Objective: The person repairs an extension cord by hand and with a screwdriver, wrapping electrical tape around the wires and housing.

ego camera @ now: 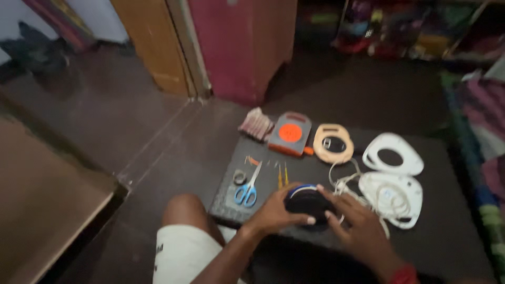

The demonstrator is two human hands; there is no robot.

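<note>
Looking down from my head camera, I have both hands around a round black reel (306, 202) near the front edge of the dark board (452, 236). My left hand (276, 213) cups its side at nine o'clock, fingers curled on the rim; my right hand (357, 226) grips the three o'clock side, fingers spread over the top. The reel looks stiff, light and smooth, so I judge the rim is the best hold. At ten o'clock lie blue-handled scissors (247, 190); at twelve, an orange-and-grey case (289, 134) and a tan ring (332, 143). At two and three o'clock sit white shells (392, 179) with loose white cord (344, 184), soft and easily tangled.
</note>
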